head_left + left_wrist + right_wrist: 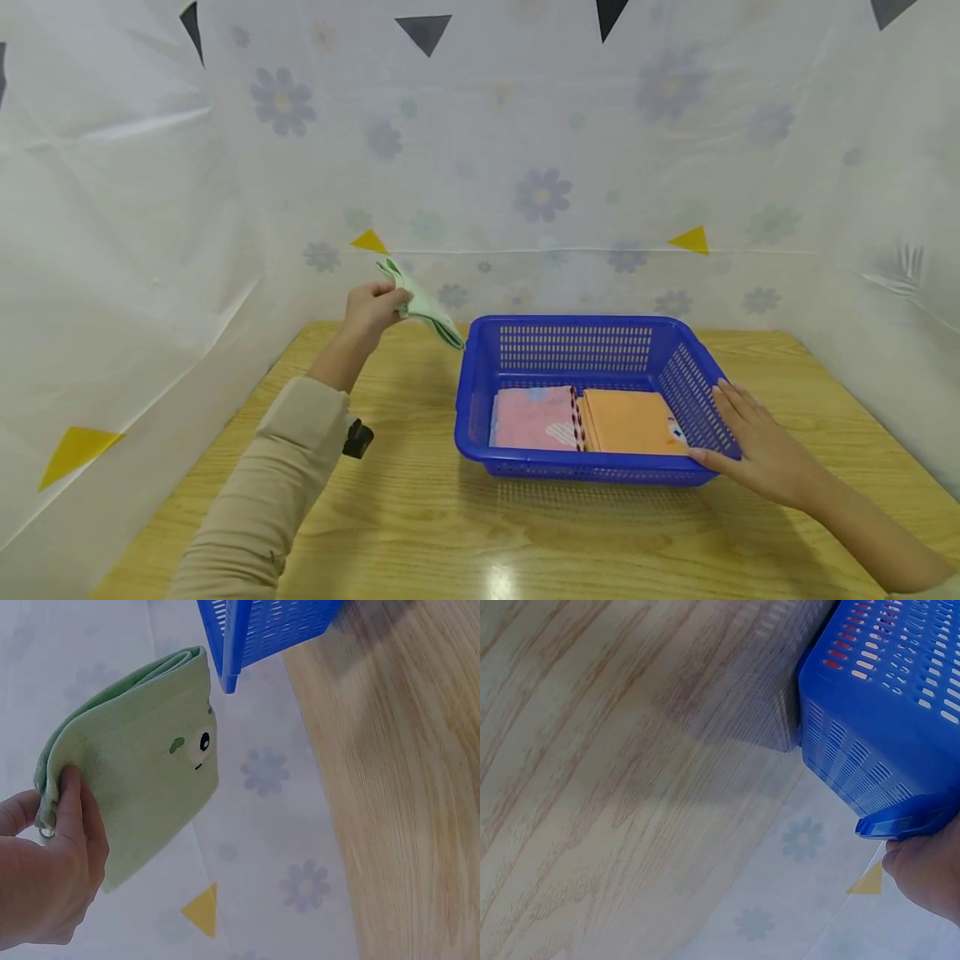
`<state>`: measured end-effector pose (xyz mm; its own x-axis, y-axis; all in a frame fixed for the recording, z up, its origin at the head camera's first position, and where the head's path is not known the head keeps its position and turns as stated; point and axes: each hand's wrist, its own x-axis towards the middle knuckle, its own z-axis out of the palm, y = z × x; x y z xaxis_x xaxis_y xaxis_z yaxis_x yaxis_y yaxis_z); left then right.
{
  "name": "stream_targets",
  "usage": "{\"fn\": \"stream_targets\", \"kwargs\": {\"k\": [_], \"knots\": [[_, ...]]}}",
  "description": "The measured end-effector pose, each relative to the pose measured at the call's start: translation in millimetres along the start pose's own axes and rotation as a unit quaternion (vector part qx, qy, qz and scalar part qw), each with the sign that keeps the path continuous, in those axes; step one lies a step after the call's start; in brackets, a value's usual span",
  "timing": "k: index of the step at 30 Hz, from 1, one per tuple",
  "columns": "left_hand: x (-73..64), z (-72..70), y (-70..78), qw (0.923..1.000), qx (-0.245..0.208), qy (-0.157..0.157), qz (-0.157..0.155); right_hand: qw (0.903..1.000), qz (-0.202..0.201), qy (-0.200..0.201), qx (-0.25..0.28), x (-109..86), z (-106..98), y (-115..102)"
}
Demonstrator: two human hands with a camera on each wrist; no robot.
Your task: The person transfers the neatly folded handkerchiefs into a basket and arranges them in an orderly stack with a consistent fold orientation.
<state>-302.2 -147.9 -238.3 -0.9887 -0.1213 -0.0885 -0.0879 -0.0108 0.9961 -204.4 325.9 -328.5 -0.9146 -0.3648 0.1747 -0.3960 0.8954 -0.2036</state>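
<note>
My left hand (372,308) pinches a folded light green towel (429,310) by one end, in the air just left of the blue plastic basket (585,461). An embroidered eye shows on the green towel (142,765) in the left wrist view. Inside the basket lie a folded pink towel (532,419) on the left and a folded orange towel (626,421) beside it. My right hand (772,457) grips the basket's right rim, its thumb at the front corner. The right wrist view shows only part of this hand (930,881) at the rim.
The basket stands on a wooden table (420,517). White flowered sheeting (465,167) encloses the back and both sides. A small black object (357,439) shows beside my left sleeve. Yellow triangles (78,454) mark the sheeting.
</note>
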Motion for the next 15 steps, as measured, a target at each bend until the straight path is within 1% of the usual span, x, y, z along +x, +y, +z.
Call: {"fn": "stream_targets", "kwargs": {"k": [4, 10, 15], "knots": [[0.7, 5.1, 0.1, 0.9999, -0.011, 0.001, 0.004, 1.0, -0.001, 0.002, -0.003, 0.2, 0.6, 0.0], [-0.7, 17.3, 1.0, 0.9996, -0.028, 0.003, 0.005, 1.0, -0.004, 0.008, 0.001, -0.9, 1.3, -0.1], [-1.1, 26.5, -1.5, 0.9997, -0.024, -0.002, 0.007, 0.9999, -0.007, 0.012, 0.005, -0.8, 1.0, -0.8]]}}
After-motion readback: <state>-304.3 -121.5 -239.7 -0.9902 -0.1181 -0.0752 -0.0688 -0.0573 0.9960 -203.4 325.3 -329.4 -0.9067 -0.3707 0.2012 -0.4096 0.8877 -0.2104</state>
